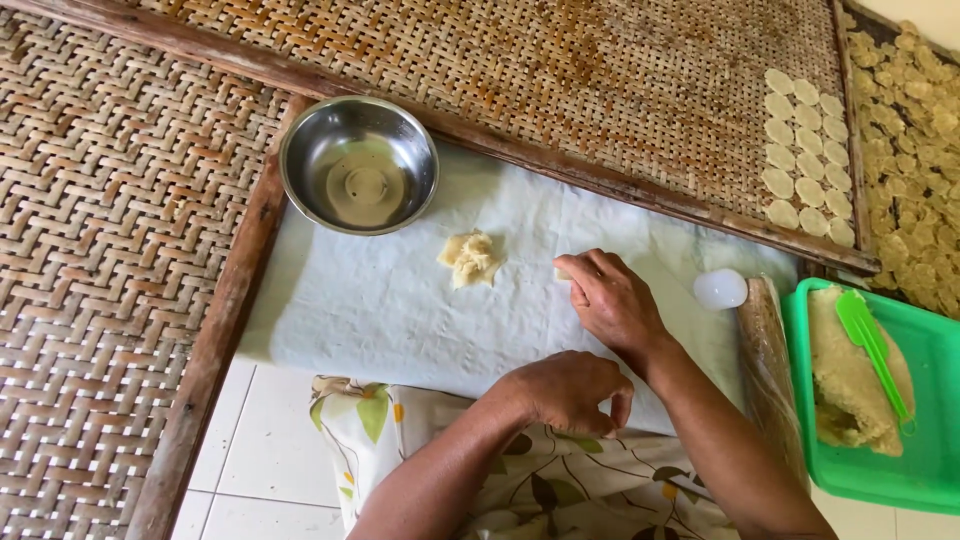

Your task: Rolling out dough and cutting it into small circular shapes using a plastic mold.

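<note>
1. Right hand [610,300] pinching small dough piece [562,272] on white sheet [380,300]; left hand [570,390] loosely curled, holding nothing, at sheet's near edge.
2. Open sheet between dough lump [470,258] and steel bowl [358,165].
3. Woven trays [110,250] border sheet left and behind; tiled floor [260,440] below.

We count one steel bowl [358,165], one lump of dough [470,259], one white cloth [380,300], one white lid [720,288], one green tray [935,400], one green spatula [872,345] and two woven racks [110,250].
</note>
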